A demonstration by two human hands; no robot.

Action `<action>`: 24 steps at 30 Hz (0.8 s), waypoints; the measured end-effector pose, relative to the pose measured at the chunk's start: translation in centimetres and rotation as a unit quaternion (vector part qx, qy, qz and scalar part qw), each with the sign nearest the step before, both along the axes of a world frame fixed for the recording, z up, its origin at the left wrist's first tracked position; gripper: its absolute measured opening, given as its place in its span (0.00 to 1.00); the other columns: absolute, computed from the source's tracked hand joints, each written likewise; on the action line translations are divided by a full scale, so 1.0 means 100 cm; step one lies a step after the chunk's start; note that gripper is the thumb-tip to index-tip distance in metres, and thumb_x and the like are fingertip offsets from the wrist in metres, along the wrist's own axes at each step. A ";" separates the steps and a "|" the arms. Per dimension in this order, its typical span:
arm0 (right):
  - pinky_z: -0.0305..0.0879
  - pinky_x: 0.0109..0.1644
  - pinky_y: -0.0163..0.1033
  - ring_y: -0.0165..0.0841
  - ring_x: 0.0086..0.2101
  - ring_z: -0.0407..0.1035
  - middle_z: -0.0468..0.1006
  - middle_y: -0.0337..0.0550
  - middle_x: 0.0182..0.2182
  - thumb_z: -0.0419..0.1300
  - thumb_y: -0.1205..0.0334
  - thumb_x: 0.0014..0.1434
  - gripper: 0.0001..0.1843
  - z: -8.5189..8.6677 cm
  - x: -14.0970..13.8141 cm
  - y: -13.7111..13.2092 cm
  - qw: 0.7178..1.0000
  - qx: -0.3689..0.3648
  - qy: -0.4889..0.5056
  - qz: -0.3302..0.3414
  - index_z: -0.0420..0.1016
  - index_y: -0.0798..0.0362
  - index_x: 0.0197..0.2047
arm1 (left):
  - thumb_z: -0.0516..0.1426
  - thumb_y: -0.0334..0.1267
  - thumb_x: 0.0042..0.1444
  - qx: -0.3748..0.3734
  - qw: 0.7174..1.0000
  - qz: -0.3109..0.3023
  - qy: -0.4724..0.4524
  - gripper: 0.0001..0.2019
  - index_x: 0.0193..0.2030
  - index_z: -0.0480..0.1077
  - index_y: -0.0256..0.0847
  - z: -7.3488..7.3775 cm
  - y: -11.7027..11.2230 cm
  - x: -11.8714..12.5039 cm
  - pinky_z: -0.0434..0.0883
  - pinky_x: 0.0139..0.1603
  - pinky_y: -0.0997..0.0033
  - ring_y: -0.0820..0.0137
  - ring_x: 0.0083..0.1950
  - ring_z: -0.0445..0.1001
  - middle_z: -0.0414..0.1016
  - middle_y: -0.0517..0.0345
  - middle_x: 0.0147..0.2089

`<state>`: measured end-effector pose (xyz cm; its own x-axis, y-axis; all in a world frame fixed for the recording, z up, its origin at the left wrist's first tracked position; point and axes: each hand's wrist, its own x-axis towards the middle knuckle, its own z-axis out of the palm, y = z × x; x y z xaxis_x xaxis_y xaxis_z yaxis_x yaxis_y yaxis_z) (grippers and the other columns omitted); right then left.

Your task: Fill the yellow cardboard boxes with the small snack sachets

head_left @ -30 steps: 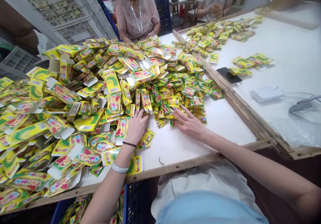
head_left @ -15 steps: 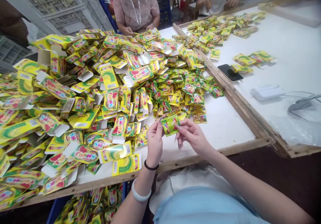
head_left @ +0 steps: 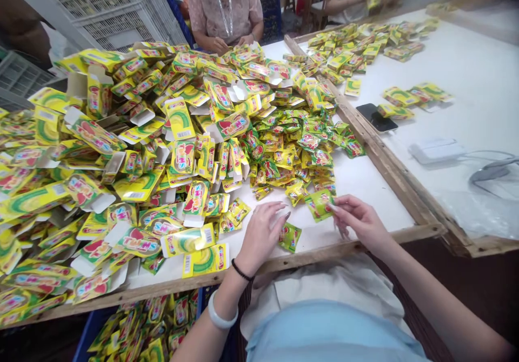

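My right hand (head_left: 359,221) pinches a green candy sachet (head_left: 319,205) by its right edge, just above the white tabletop near the front of the sachet pile. My left hand (head_left: 261,235) is open, its fingers bent and apart over the table. Another green sachet (head_left: 291,237) lies right beside its thumb, partly hidden by the hand; whether they touch I cannot tell. Beyond both hands spreads a pile of green and yellow sachets (head_left: 310,140). To the left rises a large heap of yellow printed cartons (head_left: 180,118), many with open flaps.
A wooden edge strip (head_left: 389,162) divides the table on the right. Past it are a phone (head_left: 375,117), a white box-shaped device (head_left: 438,151) with a cable, and more yellow cartons (head_left: 399,97). A co-worker (head_left: 227,10) sits opposite. Below the table, a blue crate (head_left: 95,324) holds packets.
My hands have parted: the right moved right with a green sachet, the left let go. A green sachet now lies by my left thumb. A far co-worker has lifted a yellow item.
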<state>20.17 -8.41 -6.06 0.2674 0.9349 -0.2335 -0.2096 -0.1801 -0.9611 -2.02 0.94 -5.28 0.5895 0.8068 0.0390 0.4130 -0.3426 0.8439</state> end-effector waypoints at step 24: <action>0.70 0.40 0.42 0.33 0.36 0.74 0.75 0.38 0.39 0.58 0.54 0.58 0.09 0.002 -0.029 0.017 0.957 0.028 0.280 0.063 0.66 0.47 0.40 | 0.48 0.44 0.62 -0.069 0.989 0.093 -0.087 0.09 0.37 0.60 0.42 -0.007 0.003 0.031 0.64 0.31 0.74 0.72 0.29 0.69 0.68 0.62 0.28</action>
